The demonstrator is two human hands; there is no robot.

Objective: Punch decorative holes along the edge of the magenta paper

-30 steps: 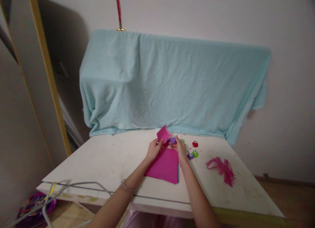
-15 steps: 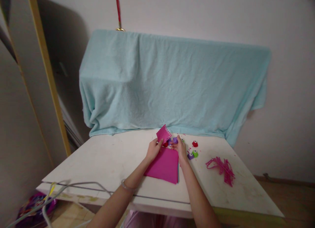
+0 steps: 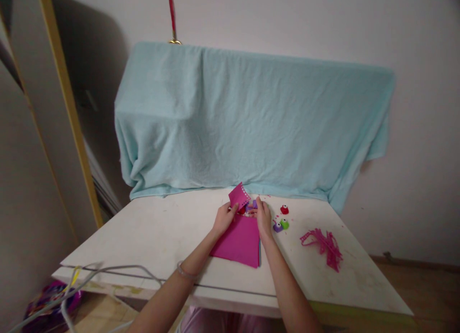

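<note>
A pink foam sheet (image 3: 239, 242) lies on the white table (image 3: 161, 232), on top of a blue sheet whose edge shows at the right. My left hand (image 3: 224, 219) pinches a small pink piece (image 3: 238, 195) with a punched edge, held up at the sheet's far end. My right hand (image 3: 263, 218) grips a small purple craft punch (image 3: 252, 204) against that piece. A red punch (image 3: 242, 210) peeks out between the two hands.
More small punches lie right of my hands: a red one (image 3: 284, 209), a purple one (image 3: 276, 227) and a green one (image 3: 284, 223). Pink trimmed strips (image 3: 325, 246) are heaped further right. A light blue cloth (image 3: 251, 122) drapes something behind. Cables (image 3: 82, 280) hang at the front left.
Almost nothing has changed; my right hand has shifted slightly left with the purple punch, closer against the pink piece.
</note>
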